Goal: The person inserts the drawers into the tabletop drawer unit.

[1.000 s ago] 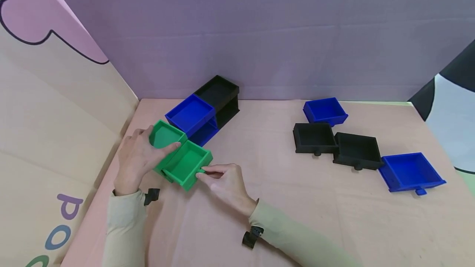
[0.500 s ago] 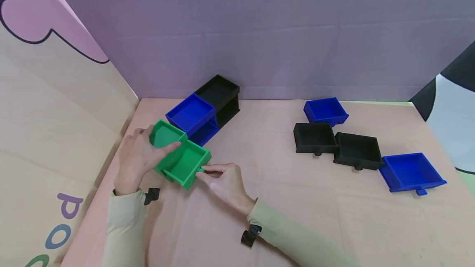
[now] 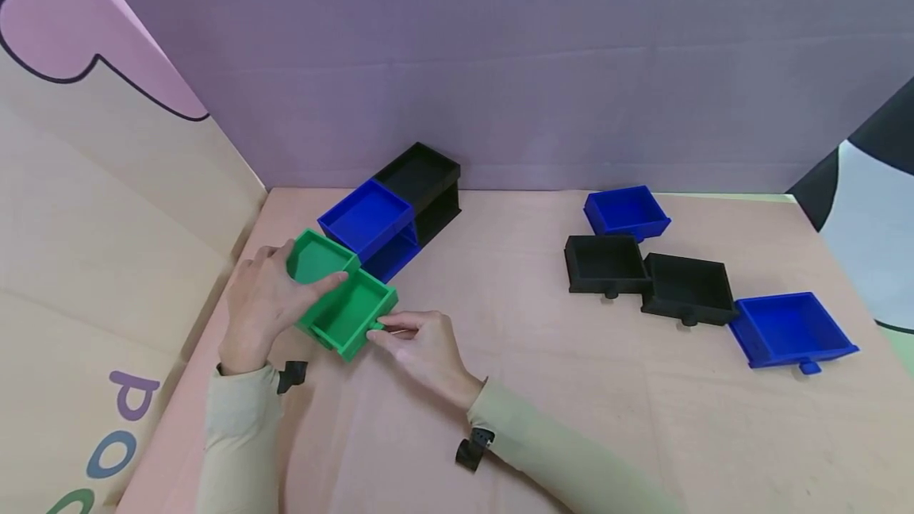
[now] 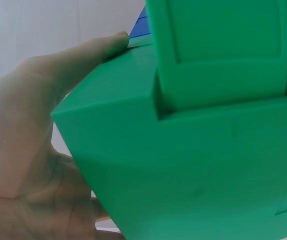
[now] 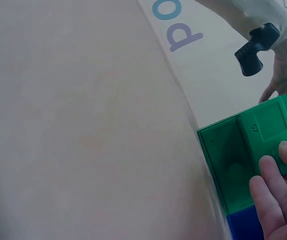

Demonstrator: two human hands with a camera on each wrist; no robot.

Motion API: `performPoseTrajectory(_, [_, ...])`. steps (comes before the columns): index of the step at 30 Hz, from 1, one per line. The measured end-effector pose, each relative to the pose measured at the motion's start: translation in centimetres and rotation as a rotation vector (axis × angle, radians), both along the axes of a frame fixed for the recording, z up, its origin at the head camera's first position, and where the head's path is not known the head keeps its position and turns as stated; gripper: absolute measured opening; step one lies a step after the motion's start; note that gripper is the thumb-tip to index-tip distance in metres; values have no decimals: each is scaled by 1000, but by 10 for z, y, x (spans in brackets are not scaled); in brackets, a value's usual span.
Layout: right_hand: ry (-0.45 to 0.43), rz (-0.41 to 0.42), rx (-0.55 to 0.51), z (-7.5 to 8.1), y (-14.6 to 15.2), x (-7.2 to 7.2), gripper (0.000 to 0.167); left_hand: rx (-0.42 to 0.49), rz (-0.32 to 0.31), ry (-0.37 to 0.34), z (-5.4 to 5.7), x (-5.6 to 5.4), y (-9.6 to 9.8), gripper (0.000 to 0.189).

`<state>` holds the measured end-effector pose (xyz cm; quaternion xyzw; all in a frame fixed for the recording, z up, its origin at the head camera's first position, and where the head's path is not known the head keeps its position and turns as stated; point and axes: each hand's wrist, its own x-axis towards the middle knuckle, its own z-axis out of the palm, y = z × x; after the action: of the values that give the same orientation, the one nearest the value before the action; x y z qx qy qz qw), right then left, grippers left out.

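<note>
My left hand [image 3: 259, 304] grips a green drawer case [image 3: 312, 258] from its left side, thumb over the top edge. Partly inside that case sits a green drawer [image 3: 351, 314], its front sticking out toward the lower right. The thumb and fingers of my right hand [image 3: 427, 347] pinch the small knob on the drawer's front. In the left wrist view the case [image 4: 173, 170] fills much of the frame, with the drawer [image 4: 228, 35] jutting from it. Behind the green case, in line with it, stand a blue case [image 3: 367, 216] and a black case [image 3: 420, 173].
To the right lie a small blue drawer [image 3: 625, 211], two black drawers [image 3: 607, 264] and a larger blue drawer [image 3: 793, 327], touching or close in a staggered row. A grey-purple wall [image 3: 535, 62] rises behind the table [image 3: 543, 387], and a printed cream panel [image 3: 107, 220] stands at the left.
The green drawer has slid a little further into its case, toward the upper left, with my right hand following on the knob. My left hand and the case stay put.
</note>
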<state>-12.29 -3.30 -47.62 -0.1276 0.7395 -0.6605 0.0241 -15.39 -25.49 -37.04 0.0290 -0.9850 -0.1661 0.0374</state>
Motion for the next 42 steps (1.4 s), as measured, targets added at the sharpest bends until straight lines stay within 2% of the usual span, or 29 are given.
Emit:
performPoseTrajectory(4, [-72,47,-58,-5,3,-2,28,-2,-1,0,0,0,0,110])
performPoseTrajectory(10, [-52,99,-12,-5,10,-3,30,-4,-1,6,0,-1,-1,109])
performPoseTrajectory(19, [-4,70,7,-2,9,-4,19,-9,-1,-4,1,-1,-1,109])
performPoseTrajectory(25, [-15,68,1,0,4,-5,19,0,10,-31,2,-1,-1,111])
performPoseTrajectory(31, [-10,52,14,1,-2,-8,17,-3,7,-31,2,-1,-1,112])
performPoseTrajectory(42, [-49,61,-44,4,-15,-17,19,-9,1,-19,1,-1,-1,110])
